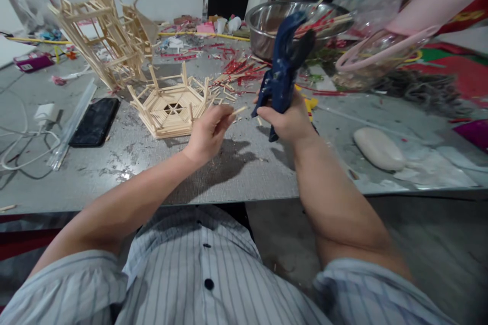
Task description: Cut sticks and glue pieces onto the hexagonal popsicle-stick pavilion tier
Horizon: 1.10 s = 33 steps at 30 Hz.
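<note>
My left hand (212, 131) pinches a short thin wooden stick (240, 110) between thumb and fingertips, its free end pointing right. In my right hand (292, 121) is a dark blue hand cutter (282, 68), raised above the table with its two blurred arms spread apart at the top. A gap separates the stick from the tool. Just beyond my left hand, a low hexagonal frame of stacked wooden sticks (173, 96) lies on the table, with short posts around its rim and a spoked opening in the centre. Part of its near right side is hidden by the hand.
A taller stick structure (102, 35) stands back left. Left lie a black phone (94, 122) and a white charger (44, 112). A steel bowl (263, 33), red-and-wood scraps (244, 68) and a pink-handled container (373, 66) sit behind. A pale rounded object (378, 149) rests right.
</note>
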Each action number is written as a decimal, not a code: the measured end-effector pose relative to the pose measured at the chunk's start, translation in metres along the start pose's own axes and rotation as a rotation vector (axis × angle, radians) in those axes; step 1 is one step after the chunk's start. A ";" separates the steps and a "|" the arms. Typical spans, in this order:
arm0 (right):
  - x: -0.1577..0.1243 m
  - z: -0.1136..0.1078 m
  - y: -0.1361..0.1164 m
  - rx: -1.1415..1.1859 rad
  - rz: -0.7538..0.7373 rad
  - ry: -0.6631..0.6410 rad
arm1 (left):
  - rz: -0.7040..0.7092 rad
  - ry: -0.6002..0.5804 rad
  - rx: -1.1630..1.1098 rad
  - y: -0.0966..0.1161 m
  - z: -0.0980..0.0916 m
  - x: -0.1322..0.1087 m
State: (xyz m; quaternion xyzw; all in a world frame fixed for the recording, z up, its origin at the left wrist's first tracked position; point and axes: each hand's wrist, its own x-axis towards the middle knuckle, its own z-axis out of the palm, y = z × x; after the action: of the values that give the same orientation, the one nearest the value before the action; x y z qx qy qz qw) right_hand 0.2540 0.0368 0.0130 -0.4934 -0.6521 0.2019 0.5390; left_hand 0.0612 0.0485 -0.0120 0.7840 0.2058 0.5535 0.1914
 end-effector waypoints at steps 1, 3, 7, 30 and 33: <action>0.001 -0.002 0.003 -0.109 -0.050 0.006 | -0.024 0.021 -0.015 -0.002 -0.002 0.001; 0.001 -0.003 0.005 -0.295 -0.151 -0.037 | -0.063 0.049 -0.044 -0.005 -0.007 0.005; 0.001 0.001 0.005 -0.561 -0.272 -0.076 | -0.115 0.111 -0.002 -0.011 -0.014 0.009; -0.002 0.000 0.009 -0.686 -0.350 -0.147 | -0.080 0.058 0.088 -0.006 -0.018 0.012; -0.002 0.000 0.009 -0.691 -0.355 -0.150 | -0.093 0.048 0.099 -0.007 -0.018 0.011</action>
State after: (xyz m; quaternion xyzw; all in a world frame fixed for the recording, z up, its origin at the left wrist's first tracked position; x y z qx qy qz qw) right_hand 0.2582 0.0392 0.0048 -0.5093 -0.7943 -0.0905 0.3186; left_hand 0.0470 0.0617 -0.0010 0.7687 0.2737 0.5516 0.1728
